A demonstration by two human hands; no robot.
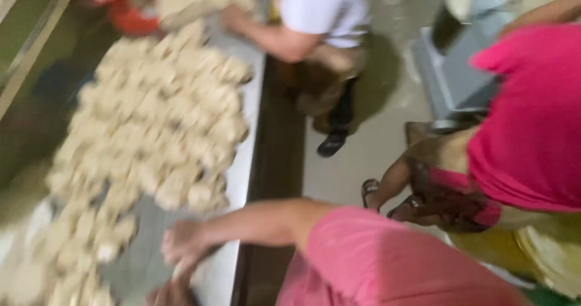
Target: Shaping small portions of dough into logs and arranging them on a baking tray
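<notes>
head view, blurred right hand (181, 245) over dough pieces (160, 118), metal table (242, 179), grip unclear

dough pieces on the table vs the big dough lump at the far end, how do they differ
The dough pieces are many small lumps heaped along the metal table; the big dough lump is one broad mass. The pieces lie untouched, near a blurred hand at the close end; the lump has another person's hand on it. The pieces look knobbly, the lump smoother. Both are pale beige dough.
</notes>
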